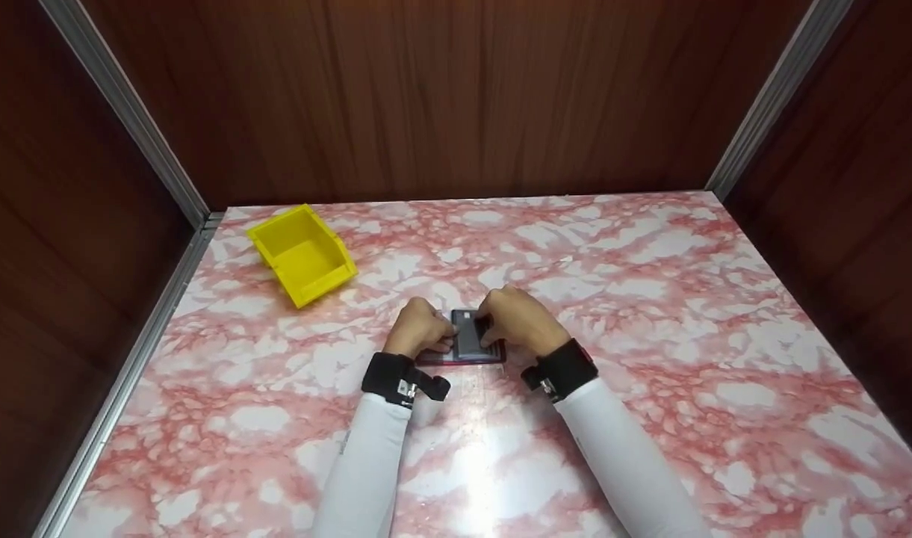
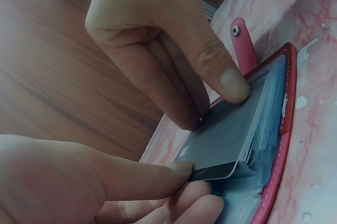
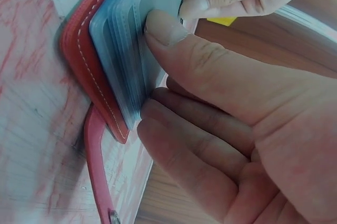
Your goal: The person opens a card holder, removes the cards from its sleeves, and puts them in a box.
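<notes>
A red and pink card holder (image 2: 287,92) lies spread on the table, its clear plastic sleeves (image 3: 118,50) stacked inside. Its pink snap strap (image 2: 243,48) sticks out to one side. In the top sleeve is a dark card (image 2: 216,171), its black edge showing at the sleeve's mouth. My left hand (image 1: 418,329) pinches that edge between thumb and fingers. Across from it, my right hand (image 1: 523,321) grips the sleeves at their opposite edge, the thumb flat on the top sleeve and the fingers curled at the side.
A yellow plastic bin (image 1: 306,258) stands at the back left of the pink-and-white marbled table (image 1: 650,336). Dark wood-grain panels (image 1: 441,97) enclose the back and both sides, with metal rails (image 1: 127,97) at the corners.
</notes>
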